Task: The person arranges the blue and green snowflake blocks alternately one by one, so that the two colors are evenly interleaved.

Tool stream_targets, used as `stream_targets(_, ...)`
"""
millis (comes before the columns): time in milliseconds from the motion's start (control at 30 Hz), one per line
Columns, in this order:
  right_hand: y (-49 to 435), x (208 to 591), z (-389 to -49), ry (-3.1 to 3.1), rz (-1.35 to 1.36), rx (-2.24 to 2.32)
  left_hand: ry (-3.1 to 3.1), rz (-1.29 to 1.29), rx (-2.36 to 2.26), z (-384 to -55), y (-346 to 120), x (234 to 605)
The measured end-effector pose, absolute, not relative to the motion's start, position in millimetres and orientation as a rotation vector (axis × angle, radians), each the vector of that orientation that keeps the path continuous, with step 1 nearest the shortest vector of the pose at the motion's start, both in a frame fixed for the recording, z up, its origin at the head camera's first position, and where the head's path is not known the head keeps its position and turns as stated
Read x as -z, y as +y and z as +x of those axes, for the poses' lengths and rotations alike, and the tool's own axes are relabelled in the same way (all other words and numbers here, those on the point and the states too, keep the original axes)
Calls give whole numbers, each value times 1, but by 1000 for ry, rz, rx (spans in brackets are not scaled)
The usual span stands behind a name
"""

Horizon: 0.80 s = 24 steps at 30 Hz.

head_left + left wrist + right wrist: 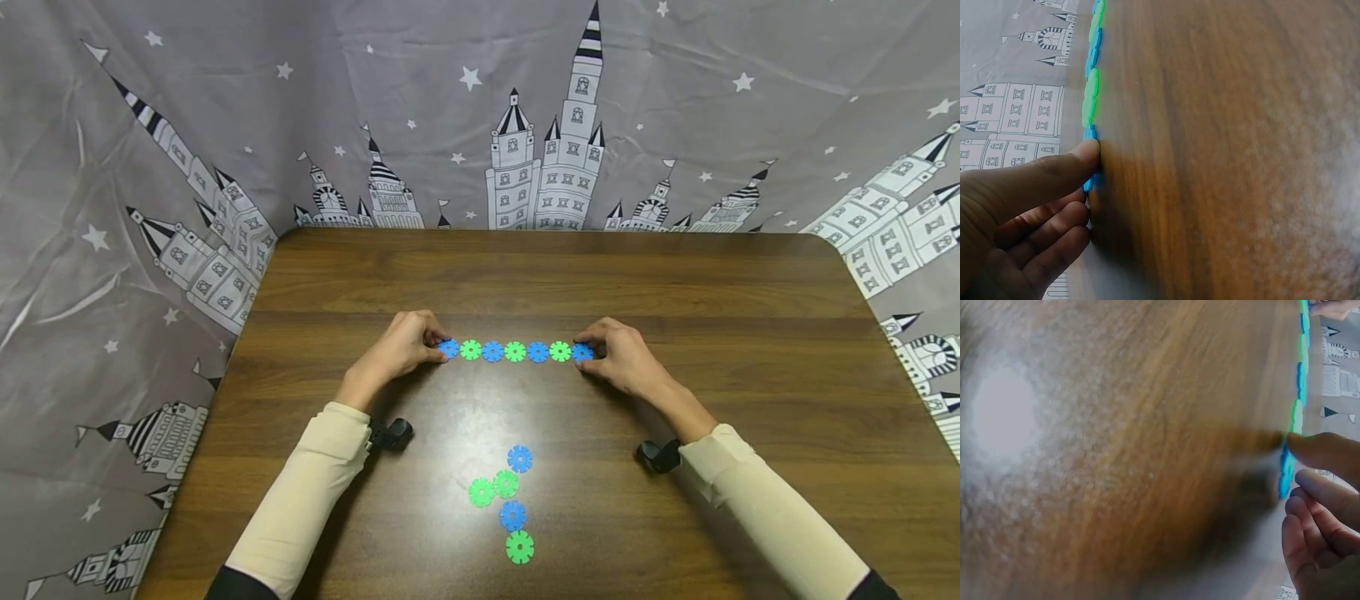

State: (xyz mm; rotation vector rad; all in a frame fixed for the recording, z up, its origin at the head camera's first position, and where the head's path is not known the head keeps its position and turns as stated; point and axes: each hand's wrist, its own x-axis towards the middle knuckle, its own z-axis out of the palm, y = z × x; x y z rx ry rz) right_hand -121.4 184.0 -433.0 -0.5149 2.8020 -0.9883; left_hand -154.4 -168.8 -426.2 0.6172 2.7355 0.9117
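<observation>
A straight row of notched discs, alternating blue and green, runs edge to edge between the two hands. My left hand [407, 343] pinches the blue disc [448, 348] at the row's left end; the thumb covers part of it in the left wrist view. At the other end, my right hand [621, 357] holds the last blue disc [582, 352] by its edges, between thumb and fingers. A green disc [515, 352] sits mid-row. In both wrist views the row appears nearly edge-on. Whether it touches the table cannot be told.
Closer to the person lie several loose discs, among them a blue disc [520, 458] and a green disc [520, 547]. The brown wooden table [787, 350] meets a grey castle-print cloth [420, 75] at its back and sides. Each wrist wears a black camera [393, 435].
</observation>
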Motion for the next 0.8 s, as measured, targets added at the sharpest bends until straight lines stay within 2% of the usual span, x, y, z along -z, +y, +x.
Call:
stream_targets(300,176,415,-101,2819,-669,1072,2751,648,-905,-154,-169,427)
stream_targets(800,135,406,-34,2617,-986,1090,2747,646,-900,-155,-169,427)
